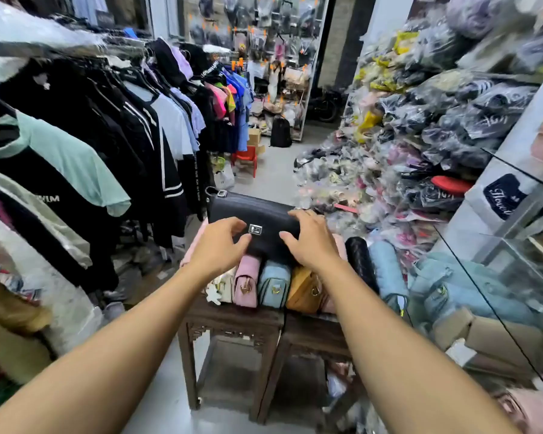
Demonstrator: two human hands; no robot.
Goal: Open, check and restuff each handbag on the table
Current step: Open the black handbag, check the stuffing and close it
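Together the left hand (220, 242) and right hand (311, 242) clutch the black handbag (257, 211), flanking its clasp (255, 229)

Clothing-and-bag shop: crowded garment rack (107, 120), bagged stock piles (420, 120) (plastic-wrapped), handbag wall display (264, 32).

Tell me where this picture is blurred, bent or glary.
Head view: sharp at centre on the black handbag, glinting clasp, left hand and right hand; smeared towards edges, worst on the bagged stock upper right and hanging clothes left; wide-angle curves the glass counter edge.
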